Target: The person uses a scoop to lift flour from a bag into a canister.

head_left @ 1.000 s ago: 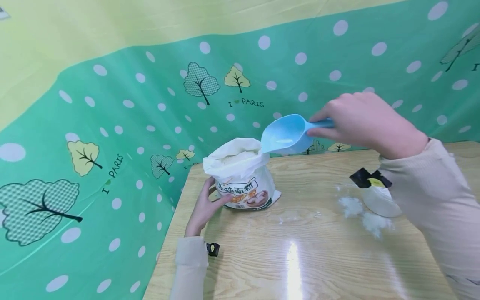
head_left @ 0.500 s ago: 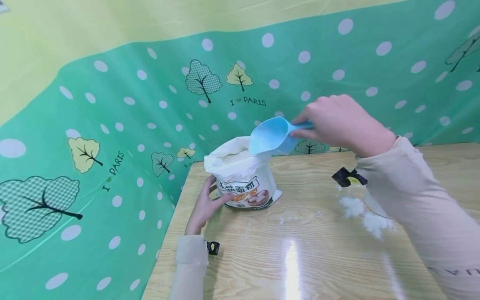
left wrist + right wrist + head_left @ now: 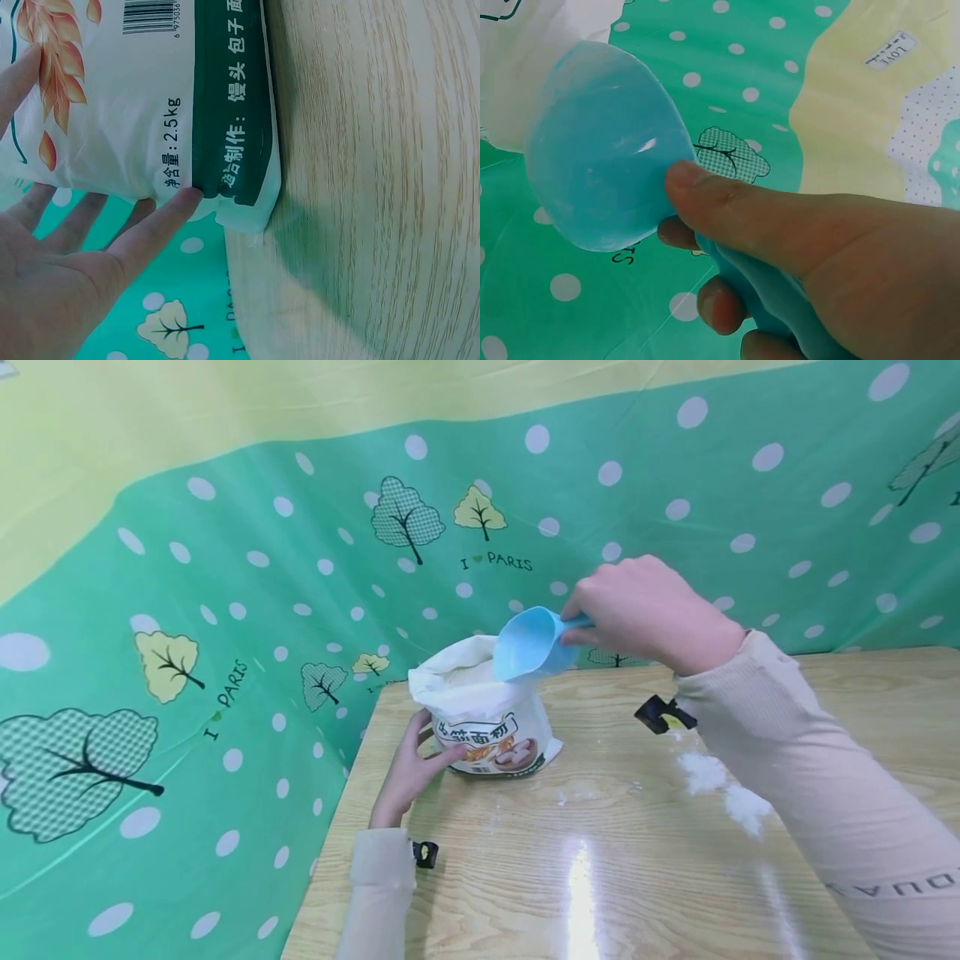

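Observation:
A white flour bag (image 3: 480, 702) with a rolled-down top stands upright on the table, flour (image 3: 467, 675) showing in its mouth. My left hand (image 3: 405, 777) steadies its left side, thumb on the printed front and fairly straight fingers along the side; the left wrist view shows the fingertips (image 3: 191, 196) at the bag's lower edge. My right hand (image 3: 645, 614) grips the handle of a light blue scoop (image 3: 527, 647), its bowl tilted down at the bag's right rim. From the right wrist view, the thumb lies along the scoop (image 3: 607, 157) and the fingers curl under its handle.
Spilled flour (image 3: 702, 774) lies on the wooden table (image 3: 637, 877) to the right, partly under the right sleeve (image 3: 795, 752). A green dotted curtain (image 3: 247, 635) hangs close behind and left of the bag.
My right hand has moved left and slightly down, bringing the scoop from beside the bag to its rim and tipping it. The white round thing at right is now hidden behind the sleeve.

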The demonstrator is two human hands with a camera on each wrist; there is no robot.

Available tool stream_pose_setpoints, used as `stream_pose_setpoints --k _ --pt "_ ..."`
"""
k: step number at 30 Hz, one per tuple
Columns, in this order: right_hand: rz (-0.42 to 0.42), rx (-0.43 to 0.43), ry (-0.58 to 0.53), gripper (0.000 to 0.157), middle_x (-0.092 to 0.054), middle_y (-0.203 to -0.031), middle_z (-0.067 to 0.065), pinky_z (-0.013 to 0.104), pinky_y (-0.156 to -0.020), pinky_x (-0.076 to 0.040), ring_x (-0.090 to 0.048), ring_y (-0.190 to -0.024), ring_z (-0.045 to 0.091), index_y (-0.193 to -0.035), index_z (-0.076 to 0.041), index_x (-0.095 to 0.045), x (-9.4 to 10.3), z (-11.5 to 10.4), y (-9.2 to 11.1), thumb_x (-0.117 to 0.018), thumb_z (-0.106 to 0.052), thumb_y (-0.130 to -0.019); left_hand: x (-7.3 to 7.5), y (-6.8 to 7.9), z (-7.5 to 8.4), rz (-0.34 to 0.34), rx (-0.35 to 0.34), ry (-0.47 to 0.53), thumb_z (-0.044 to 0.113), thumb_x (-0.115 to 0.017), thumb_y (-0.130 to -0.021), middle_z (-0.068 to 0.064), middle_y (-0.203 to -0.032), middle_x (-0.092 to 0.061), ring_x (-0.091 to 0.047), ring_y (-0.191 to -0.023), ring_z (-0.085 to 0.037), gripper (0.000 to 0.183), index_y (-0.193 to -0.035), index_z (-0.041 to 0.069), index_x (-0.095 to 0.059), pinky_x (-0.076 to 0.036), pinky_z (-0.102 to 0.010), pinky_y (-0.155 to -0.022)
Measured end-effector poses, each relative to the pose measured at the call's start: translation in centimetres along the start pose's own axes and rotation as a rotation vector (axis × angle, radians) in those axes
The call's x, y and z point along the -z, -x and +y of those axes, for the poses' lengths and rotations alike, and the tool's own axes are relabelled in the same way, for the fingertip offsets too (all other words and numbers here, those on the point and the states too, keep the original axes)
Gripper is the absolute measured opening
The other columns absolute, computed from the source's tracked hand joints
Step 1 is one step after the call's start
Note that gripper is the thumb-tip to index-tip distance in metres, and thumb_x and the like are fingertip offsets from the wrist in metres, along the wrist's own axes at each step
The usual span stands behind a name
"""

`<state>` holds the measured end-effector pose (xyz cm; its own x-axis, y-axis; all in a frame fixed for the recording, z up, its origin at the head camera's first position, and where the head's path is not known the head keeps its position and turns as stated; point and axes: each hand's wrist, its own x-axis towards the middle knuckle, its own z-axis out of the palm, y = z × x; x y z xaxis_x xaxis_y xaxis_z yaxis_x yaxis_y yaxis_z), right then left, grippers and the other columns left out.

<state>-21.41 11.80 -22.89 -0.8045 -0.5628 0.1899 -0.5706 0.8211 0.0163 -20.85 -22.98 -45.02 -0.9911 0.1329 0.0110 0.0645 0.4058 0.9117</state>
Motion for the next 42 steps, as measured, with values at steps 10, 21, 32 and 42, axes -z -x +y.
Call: stream_pose_setpoints --k 10,21,32,42 --pt "-0.053 0.031 0.027 0.015 -0.071 -0.076 -0.006 0.033 -0.056 -0.054 -0.06 -0.063 0.014 -0.091 -0.021 -0.08 -0.7 -1.3 -0.8 -0.079 -0.035 -0.084 0.0 0.1 0.2 0.007 0.0 -0.013 0.039 -0.083 -0.081 0.004 -0.155 -0.034 -0.033 -0.142 -0.032 0.083 -0.148 0.037 -0.034 -0.044 -0.055 -0.109" --pt "-0.036 0.014 0.101 0.023 -0.062 -0.065 -0.003 0.029 -0.05 -0.049 -0.048 -0.055 0.015 -0.08 -0.014 -0.076 -2.6 -3.2 -2.2 -0.081 -0.036 -0.082 -0.1 0.5 1.5 -0.02 0.017 -0.009 0.026 -0.08 -0.086 -0.005 -0.159 -0.03 -0.029 -0.144 -0.039 0.083 -0.153 0.025 -0.03 -0.04 -0.06 -0.11" --pt "0.035 0.031 0.226 0.031 -0.047 -0.055 -0.002 0.028 -0.047 -0.049 -0.037 -0.052 0.013 -0.056 -0.014 -0.053 -3.8 -5.5 -3.4 -0.068 -0.007 -0.083 -0.2 0.0 0.2 0.001 -0.005 -0.012 0.034 -0.082 -0.082 0.001 -0.155 -0.034 -0.033 -0.142 -0.036 0.081 -0.148 0.031 -0.035 -0.043 -0.06 -0.108" --pt "0.046 0.089 0.278 0.04 -0.036 -0.052 -0.004 0.027 -0.048 -0.05 -0.028 -0.052 0.012 -0.056 -0.016 -0.048 -5.1 -7.4 -5.3 -0.056 0.005 -0.089 -0.2 0.2 0.1 0.005 -0.01 -0.008 0.034 -0.082 -0.083 0.004 -0.154 -0.035 -0.034 -0.142 -0.035 0.078 -0.147 0.035 -0.036 -0.046 -0.055 -0.107"
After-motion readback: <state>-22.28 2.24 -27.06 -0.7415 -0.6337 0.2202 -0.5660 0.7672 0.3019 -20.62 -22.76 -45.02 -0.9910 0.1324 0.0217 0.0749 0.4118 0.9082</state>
